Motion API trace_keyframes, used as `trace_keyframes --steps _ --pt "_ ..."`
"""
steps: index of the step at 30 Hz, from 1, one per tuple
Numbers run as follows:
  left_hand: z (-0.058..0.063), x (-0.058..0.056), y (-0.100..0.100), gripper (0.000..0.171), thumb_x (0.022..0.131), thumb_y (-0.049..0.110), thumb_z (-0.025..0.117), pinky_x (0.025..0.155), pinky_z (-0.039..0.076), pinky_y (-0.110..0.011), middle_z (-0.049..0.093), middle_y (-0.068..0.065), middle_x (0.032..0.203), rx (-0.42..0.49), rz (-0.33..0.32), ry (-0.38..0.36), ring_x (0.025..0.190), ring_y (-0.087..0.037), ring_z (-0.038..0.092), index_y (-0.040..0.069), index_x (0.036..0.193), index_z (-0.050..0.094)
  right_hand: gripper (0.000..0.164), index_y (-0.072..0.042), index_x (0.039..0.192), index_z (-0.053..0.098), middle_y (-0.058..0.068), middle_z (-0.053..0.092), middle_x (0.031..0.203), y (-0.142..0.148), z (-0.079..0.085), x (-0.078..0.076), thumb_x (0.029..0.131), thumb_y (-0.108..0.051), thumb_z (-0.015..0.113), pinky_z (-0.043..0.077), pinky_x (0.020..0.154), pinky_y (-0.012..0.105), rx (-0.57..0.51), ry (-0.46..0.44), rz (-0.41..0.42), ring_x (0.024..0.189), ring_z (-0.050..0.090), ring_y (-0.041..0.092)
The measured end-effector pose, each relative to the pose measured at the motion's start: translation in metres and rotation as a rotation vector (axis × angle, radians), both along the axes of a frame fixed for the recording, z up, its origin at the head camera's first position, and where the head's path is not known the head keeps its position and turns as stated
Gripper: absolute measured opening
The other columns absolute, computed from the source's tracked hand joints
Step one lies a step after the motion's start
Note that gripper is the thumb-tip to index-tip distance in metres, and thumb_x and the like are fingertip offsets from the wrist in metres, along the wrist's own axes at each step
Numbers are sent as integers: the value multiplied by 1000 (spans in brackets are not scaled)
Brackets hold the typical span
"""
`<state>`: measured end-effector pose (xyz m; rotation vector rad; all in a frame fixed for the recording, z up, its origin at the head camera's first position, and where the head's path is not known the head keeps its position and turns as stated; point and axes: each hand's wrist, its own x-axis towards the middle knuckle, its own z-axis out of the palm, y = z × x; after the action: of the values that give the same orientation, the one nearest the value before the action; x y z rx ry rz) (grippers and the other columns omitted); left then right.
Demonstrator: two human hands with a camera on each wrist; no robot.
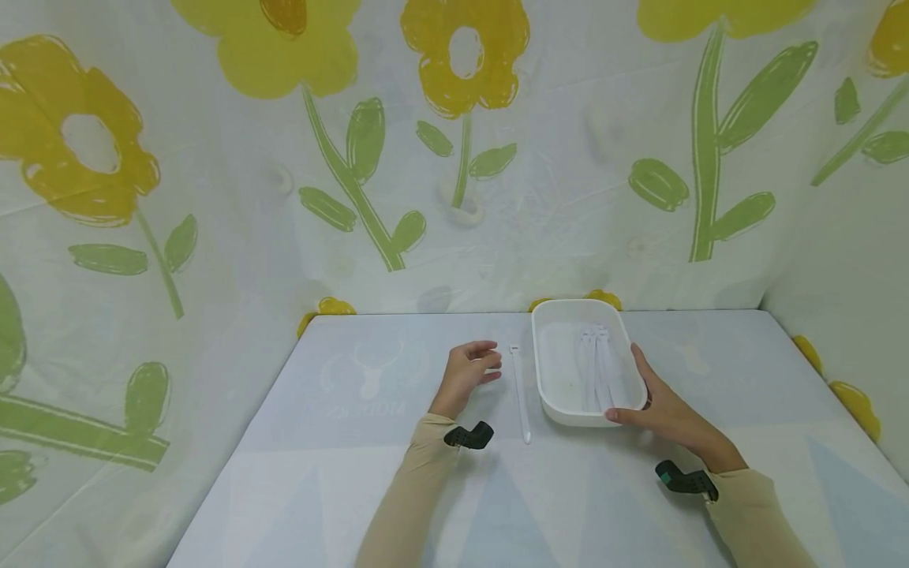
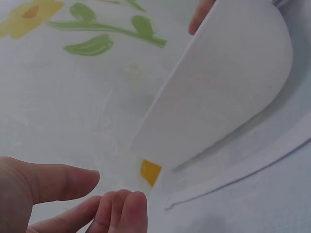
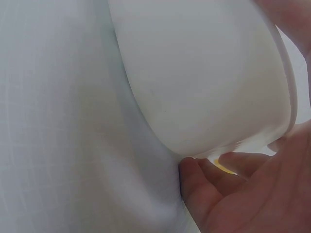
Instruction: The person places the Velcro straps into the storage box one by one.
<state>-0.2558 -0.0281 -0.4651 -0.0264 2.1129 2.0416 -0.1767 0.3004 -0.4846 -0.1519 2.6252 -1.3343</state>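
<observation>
A white rectangular tub (image 1: 557, 371) with rounded corners stands on the table. My right hand (image 1: 671, 410) grips its near right corner, thumb over the rim and fingers along the outer wall. In the right wrist view the tub's side (image 3: 194, 82) fills much of the picture, with fingertips near its base. Inside lie several slim white sticks (image 1: 602, 367) in a bundle. A single white stick (image 1: 521, 394) with a small wider head lies on the table left of the tub. Just left of it is my left hand (image 1: 469, 376), fingers loosely bent and holding nothing.
The table (image 1: 341, 489) has a pale cover with light blue triangles and a faint deer print. A white sheet with yellow flowers (image 1: 465, 55) hangs behind and at both sides. The tub stands close to the table's back edge.
</observation>
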Motion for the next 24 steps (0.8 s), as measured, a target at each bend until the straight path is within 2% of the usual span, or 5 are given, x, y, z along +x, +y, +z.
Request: trace_keyframes --steps 9,14,19,24 --pt "-6 -4 7 35 96 5 68 80 67 -29 72 -12 104 -56 0 -8 86 -14 69 -10 128 65 134 -17 163 -23 29 -9 171 0 0 0 84 -37 84 29 113 80 0 -3 6 152 13 61" --pt "-12 -7 11 35 95 8 70 79 66 -28 74 -15 107 -111 8 -48 85 -13 69 -6 126 68 133 -16 163 -23 29 -8 171 0 1 0 85 -37 83 29 113 81 -2 -3 11 152 14 62" --pt "-16 -10 16 33 94 9 71 72 65 -24 75 -16 105 -200 -1 -21 79 -11 68 -5 123 70 132 -17 163 -23 29 -9 171 1 1 0 86 -37 82 29 113 81 -1 -6 13 151 14 61" --pt "-13 -10 20 32 92 11 73 66 61 -21 75 -15 98 -318 -27 12 72 -10 65 -5 120 70 133 -16 163 -23 29 -9 171 0 -1 -1 85 -38 83 28 113 81 8 -1 7 152 13 61"
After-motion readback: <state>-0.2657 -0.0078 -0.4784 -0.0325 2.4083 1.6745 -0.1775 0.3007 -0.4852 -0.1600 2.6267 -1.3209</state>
